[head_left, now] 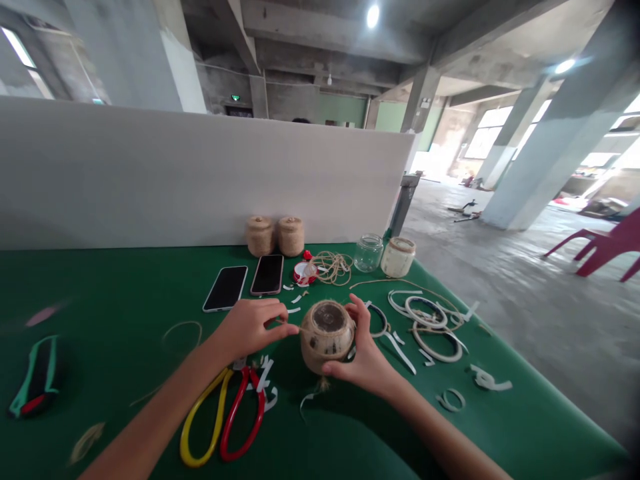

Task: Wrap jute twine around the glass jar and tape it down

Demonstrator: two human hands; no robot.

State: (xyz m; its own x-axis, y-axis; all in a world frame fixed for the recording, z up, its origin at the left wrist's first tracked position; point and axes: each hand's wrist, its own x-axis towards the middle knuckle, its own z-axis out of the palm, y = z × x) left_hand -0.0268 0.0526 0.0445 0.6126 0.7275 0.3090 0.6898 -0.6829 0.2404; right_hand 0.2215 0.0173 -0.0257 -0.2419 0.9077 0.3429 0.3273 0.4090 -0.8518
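Observation:
A glass jar partly wrapped in jute twine is in front of me, its round dark end facing up. My right hand grips its right side, thumb low at the front and fingers behind. At the jar's left side, my left hand pinches a strand of twine that runs to the jar. Part of a loose strand curves over the table beyond my left forearm. Frayed fibres hang at the jar's lower front. Scissors with one yellow and one red handle lie below my left hand.
Two twine spools stand by the white partition, with two phones before them. A clear jar, a wrapped jar and coiled twine sit behind. Tape rings lie right; a utility knife lies left.

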